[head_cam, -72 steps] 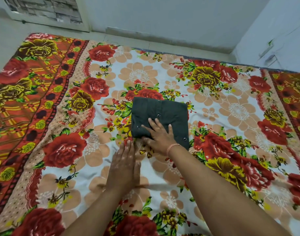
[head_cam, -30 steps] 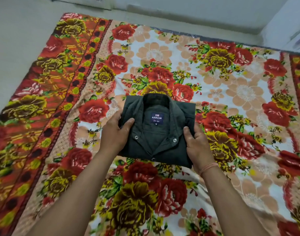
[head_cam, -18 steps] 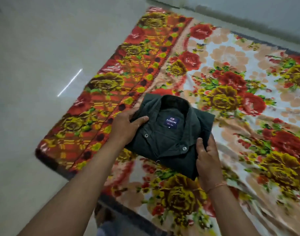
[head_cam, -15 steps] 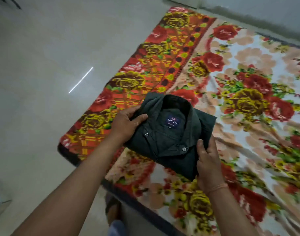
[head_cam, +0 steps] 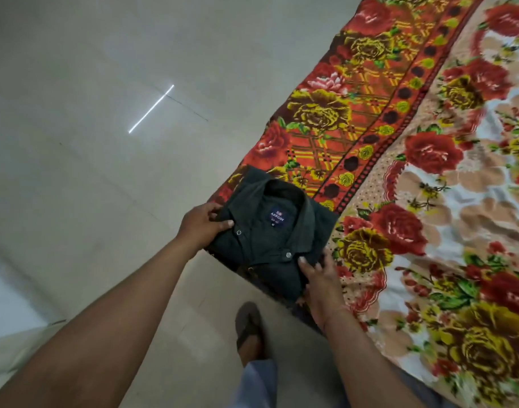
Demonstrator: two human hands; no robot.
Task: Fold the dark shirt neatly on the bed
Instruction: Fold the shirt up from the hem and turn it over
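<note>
Floor: pale tiles fill the side beyond our left fingers, with a bright streak of reflected light well ahead of them.
Bed: we see the floral bedspread spreading out past our right fingertips, with its red-and-yellow border beyond the collar.
Garment: the dark shirt is folded into a compact rectangle, collar uppermost, between our two sets of fingers at the bedspread's corner. We cannot tell whether it rests on the cloth or hangs clear of it.
Tag: a blue "ARROW" label shows inside the collar, between our thumbs.
Left grip: our left hand clasps the shirt's side, thumb on top and fingers curled round the edge.
Right grip: our right hand holds the near corner, its thumb pressed down just beside a snap button.
Below: a sandalled foot stands on the tiles, nearer us than our fingers.
</note>
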